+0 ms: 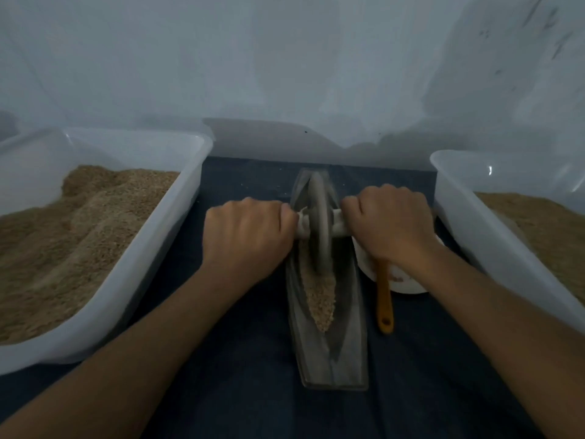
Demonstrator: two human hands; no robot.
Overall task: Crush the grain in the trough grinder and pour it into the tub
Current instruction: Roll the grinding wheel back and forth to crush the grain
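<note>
Gripping: left hand (250,236) and right hand (391,224) each curl round one end of the axle (338,224), knuckles up.
Wheel (318,226): upright in the trough grinder (329,353), grain (319,296) just before it.
Room: left tub (133,280) and right tub (493,245) flank the trough (both hold grain).
Beside: orange brush handle (384,299), white bowl (408,285).

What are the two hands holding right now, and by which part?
Both grip the grinder wheel by its axle handle: the left hand on the left end, the right hand on the right end, with the wheel standing in the trough.
</note>
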